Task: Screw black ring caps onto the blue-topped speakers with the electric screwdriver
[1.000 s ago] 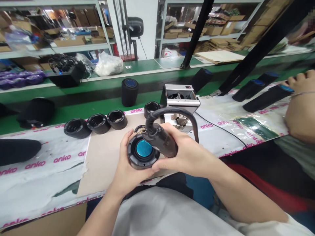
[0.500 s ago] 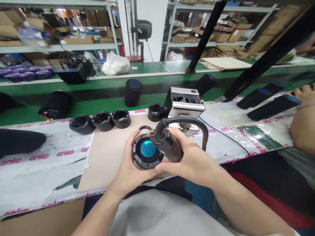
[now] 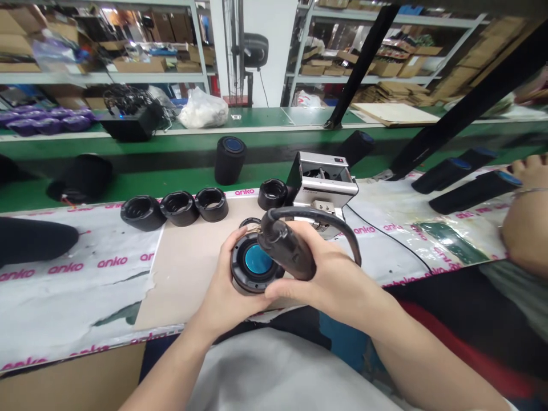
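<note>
Cradling a blue-centred black speaker driver (image 3: 252,264), the curled left hand (image 3: 225,275) meets the right hand (image 3: 329,281), wrapped shut around a corded handheld tool (image 3: 287,246) poised over the driver's face.

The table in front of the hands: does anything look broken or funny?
Yes. The white "anko" sheet covering the table is torn. Its edge beside the beige cardboard is ragged instead of straight, and there is a long rip in it near that edge, so it looks worn and damaged.
</note>
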A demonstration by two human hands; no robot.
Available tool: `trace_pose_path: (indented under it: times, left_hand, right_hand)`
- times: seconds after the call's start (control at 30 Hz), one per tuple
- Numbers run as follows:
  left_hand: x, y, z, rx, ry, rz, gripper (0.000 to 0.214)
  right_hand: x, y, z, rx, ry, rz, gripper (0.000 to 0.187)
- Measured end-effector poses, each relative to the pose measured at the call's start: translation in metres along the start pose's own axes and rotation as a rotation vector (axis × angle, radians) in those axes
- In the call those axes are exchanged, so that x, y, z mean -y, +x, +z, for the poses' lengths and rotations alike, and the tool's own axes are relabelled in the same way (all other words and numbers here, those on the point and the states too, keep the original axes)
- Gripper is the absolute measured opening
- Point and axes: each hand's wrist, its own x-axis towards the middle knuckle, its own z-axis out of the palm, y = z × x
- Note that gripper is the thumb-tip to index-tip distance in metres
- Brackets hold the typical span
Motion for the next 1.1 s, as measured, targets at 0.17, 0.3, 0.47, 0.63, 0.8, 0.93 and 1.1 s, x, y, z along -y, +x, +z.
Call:
trace_pose_path:
  times: [0.17, 0.3, 0.47, 0.63, 0.8, 0.93, 1.1]
  left_hand:
    - [0.006, 0.0, -0.003, -0.006, -0.043, 0.075, 0.131]
    - [0.008, 0.004, -0.002, -0.033, -0.072, 0.09, 0.114]
    - [0.004, 0.007, -0.001, -0.063, -0.026, 0.103, 0.096]
    - [0.003, 0.009, -0.005, -0.05, -0.009, 0.142, 0.088]
    - [0.008, 0.027, 0.003, 0.007, -0.033, 0.135, 0.092]
    - [0.005, 0.047, 0.025, 0.049, -0.05, 0.132, 0.089]
    - [0.001, 0.059, 0.045, 0.071, -0.067, 0.168, 0.087]
  right_hand:
    - [0.002, 0.002, -0.004, 0.048, -0.06, -0.037, 0.073]
    - [0.0, 0.003, -0.003, 0.038, -0.02, -0.076, 0.071]
    - [-0.015, 0.009, -0.024, -0.139, 0.369, -0.096, 0.06]
    - [-0.033, 0.011, -0.075, -0.758, 0.889, -0.266, 0.041]
    - [-0.042, 0.018, -0.101, -1.013, 1.18, -0.603, 0.04]
    - [-0.038, 0.032, -0.096, -0.854, 1.158, -0.559, 0.04]
    - [-0.028, 0.054, -0.08, -0.783, 0.937, -0.587, 0.046]
